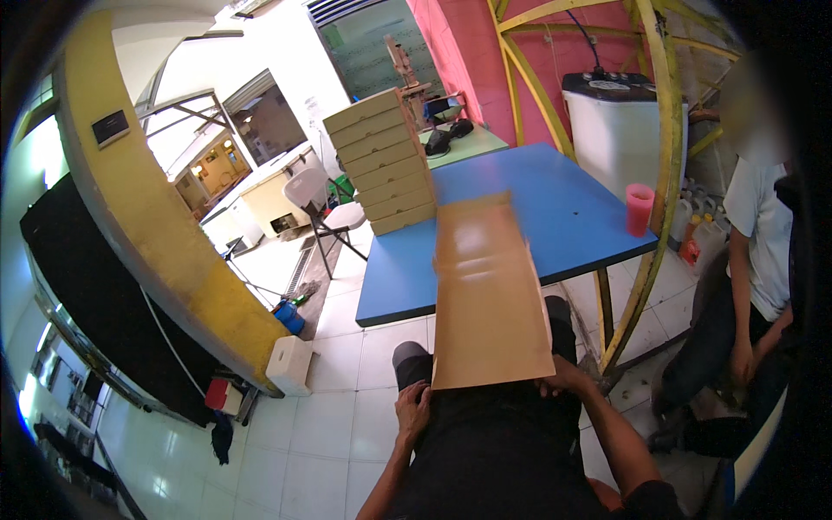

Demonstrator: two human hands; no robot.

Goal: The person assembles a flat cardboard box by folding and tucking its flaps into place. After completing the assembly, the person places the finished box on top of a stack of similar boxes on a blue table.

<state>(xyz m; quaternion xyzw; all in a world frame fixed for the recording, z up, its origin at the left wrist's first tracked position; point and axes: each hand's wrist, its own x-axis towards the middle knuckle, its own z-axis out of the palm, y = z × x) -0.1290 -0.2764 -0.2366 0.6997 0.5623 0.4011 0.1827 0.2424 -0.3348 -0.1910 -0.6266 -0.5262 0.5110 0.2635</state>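
Evidently, steadying the brown cardboard sheet (485,299) well called for even support at both near corners: it lay at twelve o'clock, far end on the blue counter (576,204), near end over my lap. My left hand (413,411), half open with nothing visible in it, rested just beside the seven-o'clock corner; my right hand (566,378) was at the five-o'clock corner, whether gripping I couldn't tell. Level support, I judged, would prevent creasing.

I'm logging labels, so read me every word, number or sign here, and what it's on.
Nothing is legible.
Cardboard sheet: no print visible.
Stacked boxes: no print visible.
Greenish panel: faint marks, too blurred.
Washing machine: top markings too small.
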